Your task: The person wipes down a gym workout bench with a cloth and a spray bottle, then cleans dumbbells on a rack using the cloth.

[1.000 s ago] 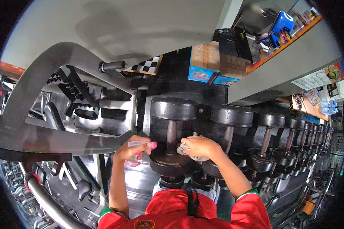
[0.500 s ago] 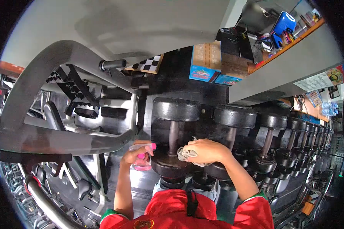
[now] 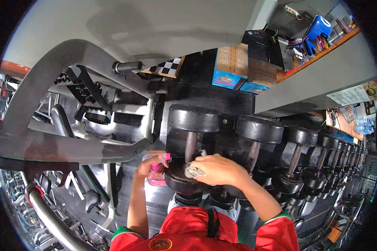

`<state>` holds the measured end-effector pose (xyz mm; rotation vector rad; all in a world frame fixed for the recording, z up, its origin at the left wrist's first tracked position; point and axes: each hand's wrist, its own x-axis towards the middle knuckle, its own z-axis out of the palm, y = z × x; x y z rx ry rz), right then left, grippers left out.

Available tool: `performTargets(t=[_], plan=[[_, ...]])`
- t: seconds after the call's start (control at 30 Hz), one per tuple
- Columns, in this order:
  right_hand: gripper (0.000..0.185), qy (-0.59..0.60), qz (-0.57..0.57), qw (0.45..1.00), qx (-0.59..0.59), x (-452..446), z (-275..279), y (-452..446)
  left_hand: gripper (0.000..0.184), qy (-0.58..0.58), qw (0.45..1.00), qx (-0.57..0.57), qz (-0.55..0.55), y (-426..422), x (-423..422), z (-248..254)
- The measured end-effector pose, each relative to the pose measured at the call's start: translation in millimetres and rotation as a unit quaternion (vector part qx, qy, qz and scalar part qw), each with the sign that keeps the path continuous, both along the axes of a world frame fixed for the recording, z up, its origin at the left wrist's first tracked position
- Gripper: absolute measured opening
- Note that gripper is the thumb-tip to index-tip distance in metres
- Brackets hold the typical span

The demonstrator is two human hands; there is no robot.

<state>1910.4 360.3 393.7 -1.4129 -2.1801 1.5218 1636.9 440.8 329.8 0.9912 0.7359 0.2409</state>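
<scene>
My left hand (image 3: 148,164) is wrapped round the neck of a spray bottle (image 3: 156,179) with a pink trigger head and pink liquid inside. Bunched under my right hand (image 3: 222,168) is a greyish cloth (image 3: 192,172), pressed on the near head of a large black dumbbell (image 3: 190,144). That dumbbell stands lengthwise on the rack, with its worn metal handle bare between the two heads. The bottle is just left of the near head. My right palm hides part of the cloth.
Several more dumbbells (image 3: 255,129) line the rack to the right, shrinking into the distance. A grey machine frame (image 3: 75,152) curves along the left. Cardboard boxes (image 3: 230,62) stand on the floor ahead, beside a grey counter wall (image 3: 314,92).
My right hand has moved a little left with the cloth, further across the dumbbell's near head. My left hand still grips the spray bottle in nearly the same place.
</scene>
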Motion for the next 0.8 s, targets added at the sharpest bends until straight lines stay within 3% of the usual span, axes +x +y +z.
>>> performTargets(t=[0.13, 0.23, 0.27, 0.33, 0.5, 0.57, 0.6, 0.7, 0.8], plan=[[0.020, 0.036, -0.031, 0.994, 0.103, -41, -18, 6, 0.045, 0.016, 0.995, 0.011, 0.100, -14, -6, -11], [0.012, -0.009, -0.052, 0.960, 0.273, -77, -49, 12, 0.047, -0.008, 0.991, 0.043, 0.129, -19, -12, -7], [0.012, -0.005, -0.048, 0.961, 0.274, -88, -56, 16, 0.047, -0.008, 0.990, 0.041, 0.136, -21, -12, -3], [0.014, -0.175, -0.010, 0.952, 0.249, -104, -55, 36, 0.048, 0.010, 0.985, 0.056, 0.163, -24, -13, 0], [0.018, -0.160, 0.000, 0.980, 0.116, -107, -60, 61, 0.051, 0.059, 0.971, 0.078, 0.220, -25, -13, 16], [0.018, -0.053, 0.039, 0.993, 0.093, -88, -45, 57, 0.054, 0.052, 0.975, 0.092, 0.198, -23, -18, 16], [0.018, 0.016, 0.002, 0.993, 0.120, -81, -42, 49, 0.054, 0.050, 0.974, 0.090, 0.200, -22, -19, 14], [0.014, -0.057, -0.021, 0.989, 0.134, -87, -29, 37, 0.054, 0.046, 0.977, 0.100, 0.184, -19, -17, 10], [0.015, -0.139, -0.035, 0.974, 0.178, -107, -59, 41, 0.054, 0.071, 0.979, 0.090, 0.169, -13, -11, 14]])
